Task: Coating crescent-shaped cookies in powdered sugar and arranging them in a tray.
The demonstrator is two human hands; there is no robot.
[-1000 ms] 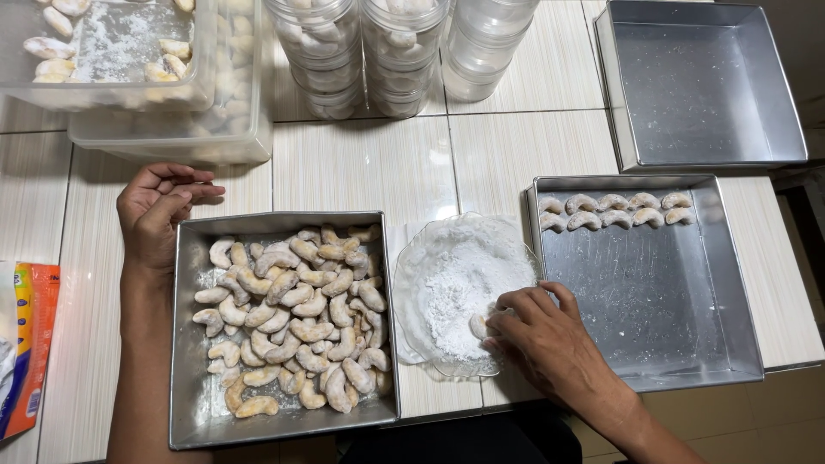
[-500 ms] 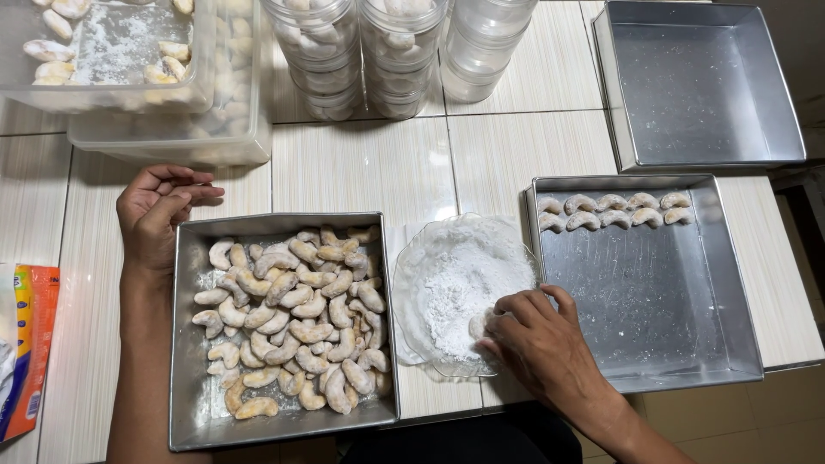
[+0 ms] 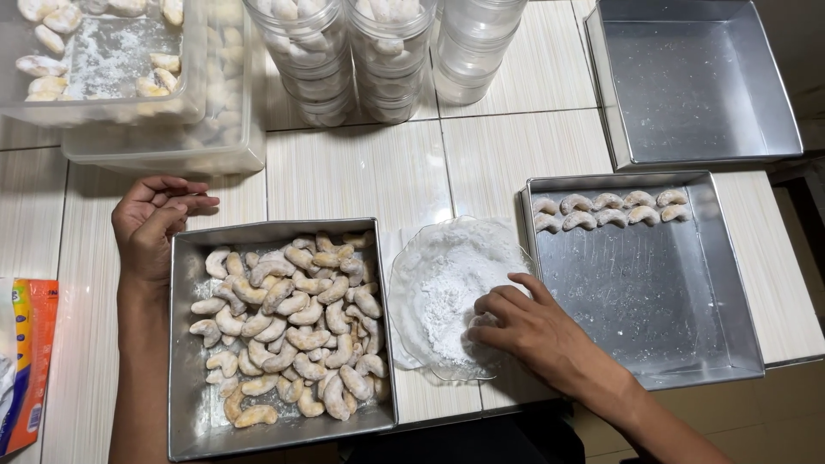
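Observation:
My right hand (image 3: 526,320) rests in a clear glass plate (image 3: 411,292) of white powdered sugar (image 3: 447,283), fingers curled over a crescent cookie that is mostly hidden beneath them. My left hand (image 3: 153,219) lies on the tiled surface at the far left corner of a square metal pan (image 3: 185,344), fingers loosely curled and holding nothing. That pan is heaped with several uncoated crescent cookies (image 3: 292,322). To the right, a second metal pan (image 3: 679,292) holds a short double row of sugar-coated crescents (image 3: 601,209) along its far edge.
An empty metal pan (image 3: 696,82) sits at the far right. Three stacks of clear round jars (image 3: 387,51), some filled with cookies, stand at the back. Clear plastic tubs (image 3: 155,112) with coated cookies are at the back left. An orange packet (image 3: 30,361) lies at the left edge.
My right hand has shifted slightly inside the sugar plate, fingers working over the cookie. My left hand has stayed in place beside the pan.

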